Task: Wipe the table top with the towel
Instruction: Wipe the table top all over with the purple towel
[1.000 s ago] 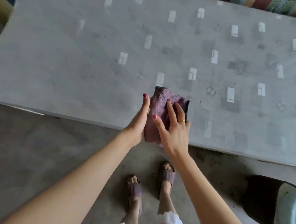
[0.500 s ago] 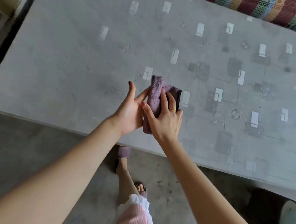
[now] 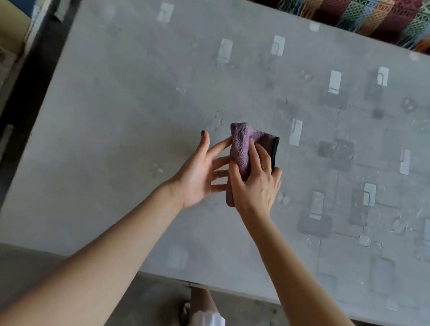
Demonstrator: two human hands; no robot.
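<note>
**Ana:** Head view looks straight down on a grey table top (image 3: 125,121) with pale and dark rectangles printed across it. Where is the towel?

**Ben:** The towel (image 3: 240,149), purple and folded into a thick wad with a dark edge along its right side, sits between the two hands over the middle of the table. Whether its underside touches the surface I cannot tell.

**Ana:** How does the right hand hold it?

**Ben:** The right hand (image 3: 255,183) is wrapped over the towel from the near side, fingers curled across the top and thumb on the left face, so the cloth is gripped. A gold ring (image 3: 267,168) shows on one finger.

**Ana:** And the left hand?

**Ben:** The left hand (image 3: 200,172) stands beside the towel, palm turned toward it, fingers spread and mostly straight. Its fingertips reach the towel's left face; the thumb points up and away, apart from the cloth.

**Ana:** Anything else around?

**Ben:** A striped woven cloth (image 3: 372,13) with a fringe lies past the far edge of the table. At the left there is a dark gap and blurred, yellowish and blue furniture. Below the near edge a concrete floor (image 3: 23,271) shows, with a pink and white garment and one foot at the bottom of the view
</note>
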